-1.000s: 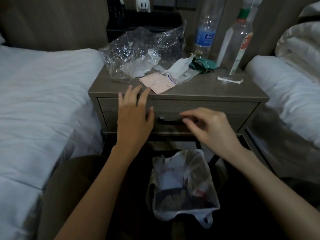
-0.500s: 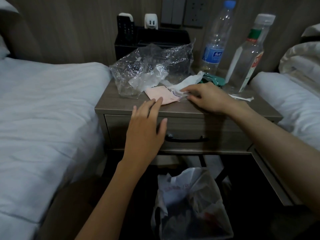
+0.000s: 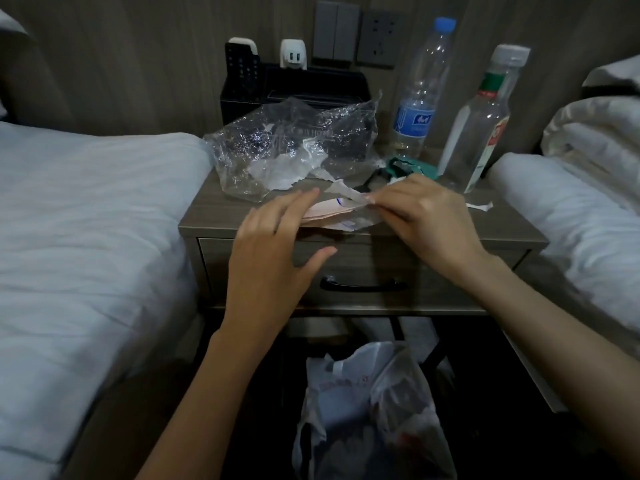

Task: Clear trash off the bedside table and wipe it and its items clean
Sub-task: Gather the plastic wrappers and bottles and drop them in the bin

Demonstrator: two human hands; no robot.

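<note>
The wooden bedside table (image 3: 214, 216) carries litter. My right hand (image 3: 422, 216) pinches a bundle of pink paper and white wrapper scraps (image 3: 332, 213) and holds it just above the table's front edge. My left hand (image 3: 273, 258) is open with its fingers spread, its fingertips at the left end of that bundle. Behind the bundle lie a crumpled clear plastic bag (image 3: 287, 150) and a green wrapper (image 3: 403, 167). A small white paper strip (image 3: 479, 206) lies to the right of my right hand.
A blue-capped water bottle (image 3: 420, 95) and a white-capped clear bottle (image 3: 479, 123) stand at the back right. A black organiser (image 3: 301, 88) with a remote and a charger sits against the wall. A plastic trash bag (image 3: 370, 407) is open below the drawer. Beds flank both sides.
My right hand rose from the drawer front to the tabletop, took hold of the paper scraps and drew them toward the front edge. My left hand moved up to meet them.
</note>
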